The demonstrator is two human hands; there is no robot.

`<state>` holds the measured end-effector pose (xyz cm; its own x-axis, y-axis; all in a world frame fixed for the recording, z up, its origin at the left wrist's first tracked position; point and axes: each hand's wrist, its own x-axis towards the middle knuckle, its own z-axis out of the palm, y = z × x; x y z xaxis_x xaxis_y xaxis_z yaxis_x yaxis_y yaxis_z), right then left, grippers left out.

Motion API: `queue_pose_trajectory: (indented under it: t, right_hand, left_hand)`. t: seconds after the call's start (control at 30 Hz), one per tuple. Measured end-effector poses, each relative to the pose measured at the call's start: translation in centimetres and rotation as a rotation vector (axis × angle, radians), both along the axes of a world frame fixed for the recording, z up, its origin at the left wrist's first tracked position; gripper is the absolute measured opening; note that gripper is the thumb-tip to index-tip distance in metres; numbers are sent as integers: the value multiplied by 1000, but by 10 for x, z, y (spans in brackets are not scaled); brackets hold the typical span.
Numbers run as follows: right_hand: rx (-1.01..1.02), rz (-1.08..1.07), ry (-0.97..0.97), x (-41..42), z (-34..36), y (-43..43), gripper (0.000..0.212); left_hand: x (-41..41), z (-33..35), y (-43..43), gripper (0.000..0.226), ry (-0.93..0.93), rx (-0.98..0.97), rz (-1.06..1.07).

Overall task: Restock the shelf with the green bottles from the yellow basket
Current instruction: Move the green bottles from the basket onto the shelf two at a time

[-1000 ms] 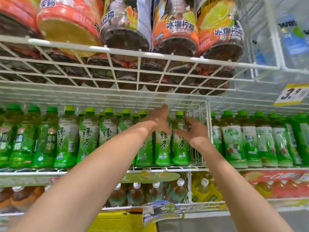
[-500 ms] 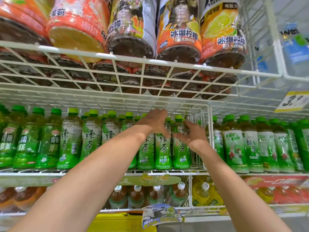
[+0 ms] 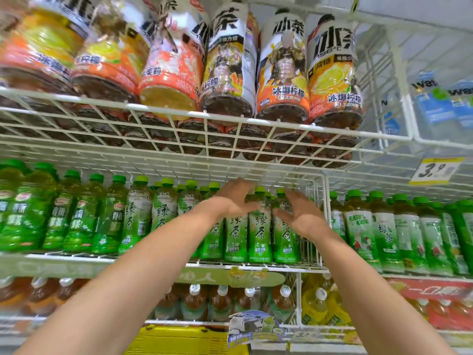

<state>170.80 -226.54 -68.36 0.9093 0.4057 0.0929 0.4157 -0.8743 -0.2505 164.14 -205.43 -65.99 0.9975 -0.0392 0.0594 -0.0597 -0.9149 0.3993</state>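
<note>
Green tea bottles (image 3: 260, 231) stand in rows on the middle white wire shelf (image 3: 64, 257). My left hand (image 3: 234, 199) reaches in at neck height, its fingers curled against the top of one bottle; the fingers are hidden behind the back of the hand. My right hand (image 3: 303, 219) is just to the right, palm toward the rightmost bottle (image 3: 286, 237) of that group, fingers spread and holding nothing. The yellow basket (image 3: 179, 339) shows at the bottom edge, below the shelves; its contents are out of sight.
A wire divider (image 3: 323, 221) stands right of my hands, with other green bottles (image 3: 384, 234) beyond it. Large orange-labelled bottles (image 3: 281, 73) sit on the wire shelf close overhead. Brown and yellow drinks (image 3: 220, 301) fill the lower shelf. A yellow price tag (image 3: 435, 170) hangs at right.
The view has tilted upward, showing more of the top shelf. Both hands stay at the same green bottles; my right hand's fingers have spread a little wider.
</note>
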Motion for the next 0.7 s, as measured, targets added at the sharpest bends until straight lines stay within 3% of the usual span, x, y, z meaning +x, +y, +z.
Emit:
queue_pose_trajectory:
  t: [0.2, 0.37, 0.53, 0.7]
  right_hand:
    - [-39, 70, -94, -28, 23, 29, 73]
    - [-89, 183, -68, -48, 29, 76, 69]
    - [-141, 261, -18, -46, 21, 120, 72]
    - [-185, 313, -89, -39, 18, 151, 66]
  left_hand:
    - [-58, 10, 93, 70, -9, 75, 177]
    - [-89, -3, 175, 85, 90, 183, 348]
    - [-108, 2, 199, 72, 97, 175, 383]
    - [-104, 2, 216, 62, 95, 145, 366]
